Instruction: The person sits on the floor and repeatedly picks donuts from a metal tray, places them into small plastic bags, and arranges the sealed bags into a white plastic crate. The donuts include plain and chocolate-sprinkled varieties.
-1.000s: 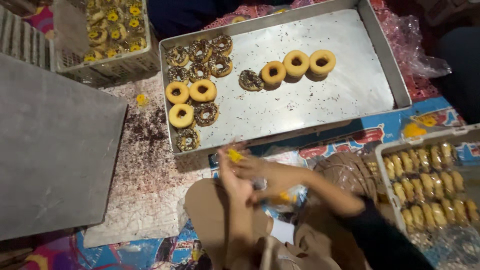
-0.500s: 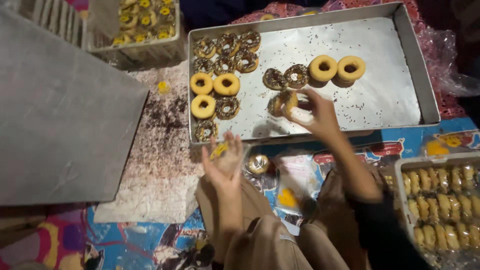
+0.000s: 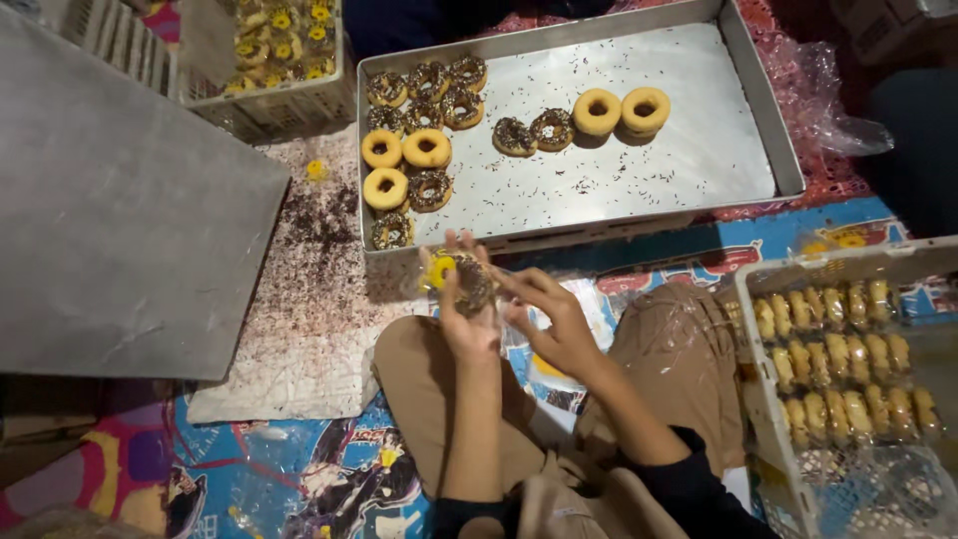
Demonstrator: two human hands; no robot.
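Floor level, patterned colourful mat (image 3: 299, 479) lying under everything. Person sitting with knees up, both hands working just in front of the lap. Left hand (image 3: 467, 319) cupping a sprinkled doughnut (image 3: 467, 281) inside a clear plastic wrapper (image 3: 435, 275) with a yellow spot, fingers curled around it from below. Right hand (image 3: 551, 321) touching the wrapper's right edge, fingertips pinching at the film. Doughnut sitting just short of the metal tray (image 3: 699, 160)'s near rim. White crate (image 3: 788, 399) of wrapped pastries lying to the person's right. Sprinkle-strewn paper (image 3: 299, 299) lying left of the hands. Tray beyond holding plain doughnuts (image 3: 621, 110) and chocolate-sprinkled doughnuts (image 3: 534, 132) in rows. Grey metal sheet (image 3: 110, 220) sitting far left, second crate (image 3: 269, 110) behind it.
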